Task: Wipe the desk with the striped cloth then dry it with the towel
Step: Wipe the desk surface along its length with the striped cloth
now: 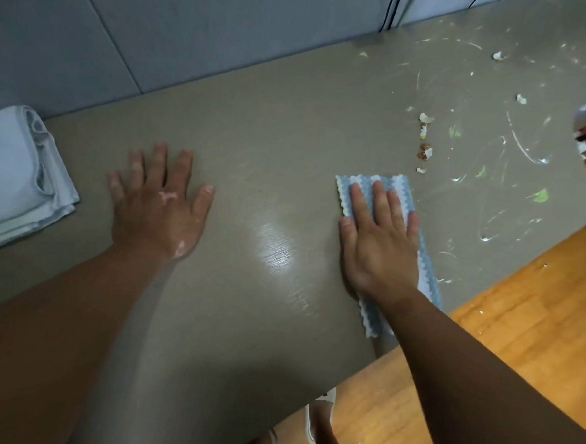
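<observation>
The person is wiping now, and the drying comes later, I think. The right hand point(379, 241) lies flat on the striped cloth point(404, 194), with its fingers straight and close together, pressing the cloth down on the desk point(272, 145) and not gripping it. The left hand point(158, 206) lies flat on the bare desk too, fingers spread out and holding nothing (it looks like it is there to lean on). The cloth sits near the front edge, right of the middle. The folded towel point(16, 177) waits well apart, at the far left by the wall. To do this step well, I would keep the whole palm on the cloth so it does not bunch up, push in long straight lines toward the messy side, and sweep the bits together and not off the edge. The crumbs point(424, 151) lie in a little row just past the cloth. Beyond them are white smears point(526, 150) and green bits point(540, 195). The middle of the brown-grey desk has a shiny patch point(279, 248), maybe wet. Behind the desk are grey wall panels point(124, 33). Below is a wooden floor point(536, 322), with a few small specks on it already.
</observation>
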The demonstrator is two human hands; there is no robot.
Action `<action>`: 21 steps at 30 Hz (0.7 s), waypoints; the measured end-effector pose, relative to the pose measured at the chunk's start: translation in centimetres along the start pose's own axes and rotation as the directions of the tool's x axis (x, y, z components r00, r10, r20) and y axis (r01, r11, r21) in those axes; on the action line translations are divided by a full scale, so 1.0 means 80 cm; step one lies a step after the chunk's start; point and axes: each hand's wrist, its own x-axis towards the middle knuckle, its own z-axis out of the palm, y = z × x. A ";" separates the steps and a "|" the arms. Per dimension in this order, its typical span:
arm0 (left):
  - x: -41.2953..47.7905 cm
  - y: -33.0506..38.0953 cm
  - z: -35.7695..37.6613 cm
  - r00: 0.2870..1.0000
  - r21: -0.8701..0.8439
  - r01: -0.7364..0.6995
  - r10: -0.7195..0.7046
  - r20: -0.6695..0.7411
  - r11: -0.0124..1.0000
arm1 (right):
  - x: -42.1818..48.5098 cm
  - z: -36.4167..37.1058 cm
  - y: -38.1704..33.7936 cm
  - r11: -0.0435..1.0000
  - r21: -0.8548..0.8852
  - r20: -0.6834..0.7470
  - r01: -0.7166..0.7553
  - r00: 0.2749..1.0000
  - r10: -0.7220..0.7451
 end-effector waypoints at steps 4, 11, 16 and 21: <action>-0.002 0.007 0.001 0.999 -0.025 0.034 -0.034 -0.003 0.999 | -0.020 0.015 -0.037 0.987 0.035 -0.037 -0.154 0.987 0.155; -0.004 0.020 -0.002 0.995 -0.037 0.090 -0.088 0.043 0.995 | -0.125 0.050 -0.109 0.980 0.011 0.030 0.197 0.980 -0.197; -0.023 0.046 -0.001 0.999 -0.066 -0.011 0.014 0.052 0.998 | -0.147 0.051 -0.088 0.921 -0.032 0.091 0.387 0.919 -0.383; -0.018 0.104 -0.001 0.992 -0.087 -0.096 0.102 0.067 0.992 | -0.125 0.036 -0.048 0.961 -0.029 0.075 0.277 0.959 -0.274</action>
